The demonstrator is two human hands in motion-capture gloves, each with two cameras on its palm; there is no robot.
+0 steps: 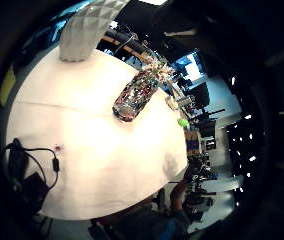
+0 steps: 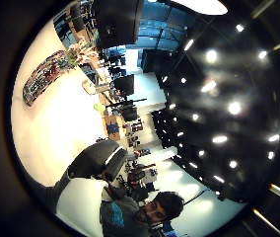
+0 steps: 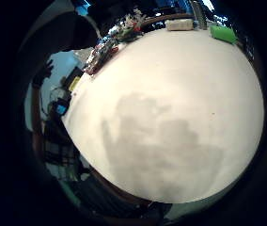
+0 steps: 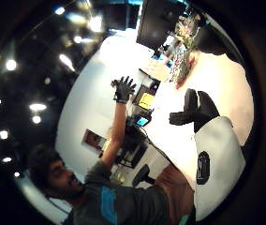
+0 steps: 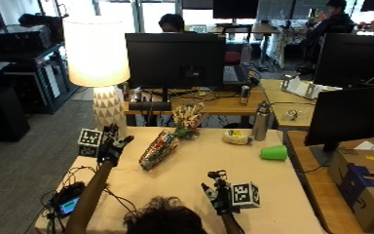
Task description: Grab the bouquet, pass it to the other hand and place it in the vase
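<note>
We see the bouquet (image 5: 163, 144) lying on its side on the pale table (image 5: 180, 180), toward the far edge, with neither hand on it. Its long axis runs on a slant: the wrapped stem end points toward the near left of the table, and the flower heads point away toward the far right, close to the desk behind. Our left hand (image 5: 112, 145) is raised above the table just to the left of the bouquet's wrapped end, fingers spread and straight, holding nothing. In the left little finger side palm view the bouquet (image 1: 138, 93) lies on the table (image 1: 97, 165) beside the lamp base (image 1: 89, 27), apart from the palm. Our right hand (image 5: 220, 194) is near the table's front, well apart from the bouquet and on its right; in the right thumb side palm view its fingers (image 4: 196, 108) look relaxed and empty. The white patterned lamp base (image 5: 110, 109) stands at the far left corner of the table. A green cup (image 5: 274, 152) lies on its side toward the right edge, and a small rounded pale object (image 5: 237, 137) sits near the far edge between the flowers and a metal bottle (image 5: 261, 121).
</note>
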